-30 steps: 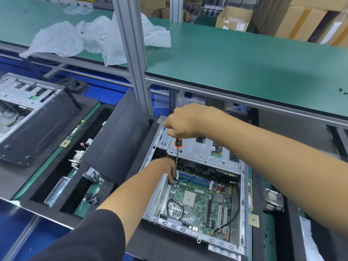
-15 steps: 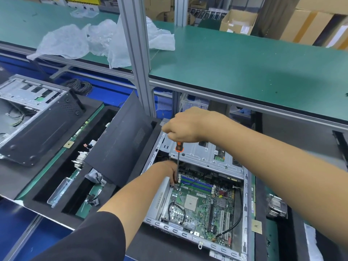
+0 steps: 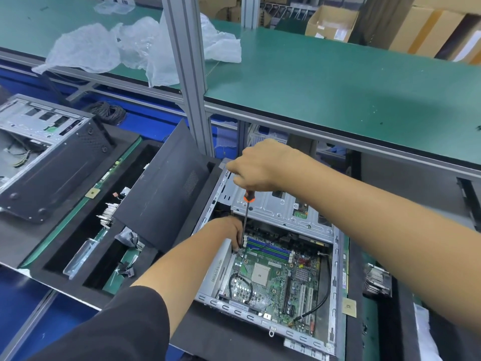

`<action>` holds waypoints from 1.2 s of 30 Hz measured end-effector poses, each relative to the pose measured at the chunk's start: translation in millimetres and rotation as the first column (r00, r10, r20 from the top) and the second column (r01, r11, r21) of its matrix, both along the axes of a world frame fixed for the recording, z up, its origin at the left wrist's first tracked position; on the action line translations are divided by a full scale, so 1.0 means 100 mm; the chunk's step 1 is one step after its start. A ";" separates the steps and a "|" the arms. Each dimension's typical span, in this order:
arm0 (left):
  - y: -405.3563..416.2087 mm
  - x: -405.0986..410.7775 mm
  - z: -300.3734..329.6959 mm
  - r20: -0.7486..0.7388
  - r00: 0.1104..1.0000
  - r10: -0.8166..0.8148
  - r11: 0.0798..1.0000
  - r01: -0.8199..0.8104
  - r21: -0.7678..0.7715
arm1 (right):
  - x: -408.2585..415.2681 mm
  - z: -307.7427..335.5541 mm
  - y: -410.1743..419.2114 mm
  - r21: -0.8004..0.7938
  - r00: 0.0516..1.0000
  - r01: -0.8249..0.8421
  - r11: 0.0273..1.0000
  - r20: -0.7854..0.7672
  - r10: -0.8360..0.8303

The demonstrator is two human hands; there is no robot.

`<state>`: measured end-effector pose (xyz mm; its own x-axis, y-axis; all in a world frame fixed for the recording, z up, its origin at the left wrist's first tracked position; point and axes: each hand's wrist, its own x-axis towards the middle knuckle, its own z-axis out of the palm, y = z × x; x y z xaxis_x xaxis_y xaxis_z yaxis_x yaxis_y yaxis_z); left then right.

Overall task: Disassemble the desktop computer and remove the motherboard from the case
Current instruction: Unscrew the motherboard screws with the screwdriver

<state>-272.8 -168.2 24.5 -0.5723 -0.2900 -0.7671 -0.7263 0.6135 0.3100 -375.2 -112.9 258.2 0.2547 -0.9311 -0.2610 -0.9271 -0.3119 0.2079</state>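
The open case (image 3: 335, 256) lies on the bench, the motherboard (image 3: 276, 280) seated inside it. The right hand (image 3: 263, 165), raised with its forearm extended from the right, is clamped on the handle of a near-upright screwdriver (image 3: 246, 217). The left hand (image 3: 229, 231) is reached into the case, its fingers (image 3: 238, 242) pinched at the shaft near the tip, at the board's far left corner.

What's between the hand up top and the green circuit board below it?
The head view shows a screwdriver running from the right hand down to the board.
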 end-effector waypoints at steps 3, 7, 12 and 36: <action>0.00 0.00 0.01 -0.012 1.000 0.006 1.000 -0.006 0.010 | -0.07 0.01 0.00 0.120 0.979 -0.039 0.992 0.201 0.014; 0.01 0.00 0.03 -0.004 1.000 0.000 0.999 0.000 0.042 | -0.12 0.04 0.05 0.216 0.921 -0.081 0.973 0.388 -0.010; 0.02 -0.03 0.04 0.008 1.000 0.016 0.998 -0.016 0.055 | -0.12 -0.01 0.08 -0.021 0.998 -0.041 0.999 0.055 0.042; 0.10 -0.09 0.08 0.078 0.994 -0.080 0.988 0.089 -0.124 | -0.30 0.03 0.22 0.333 0.785 -0.057 0.941 0.597 -0.163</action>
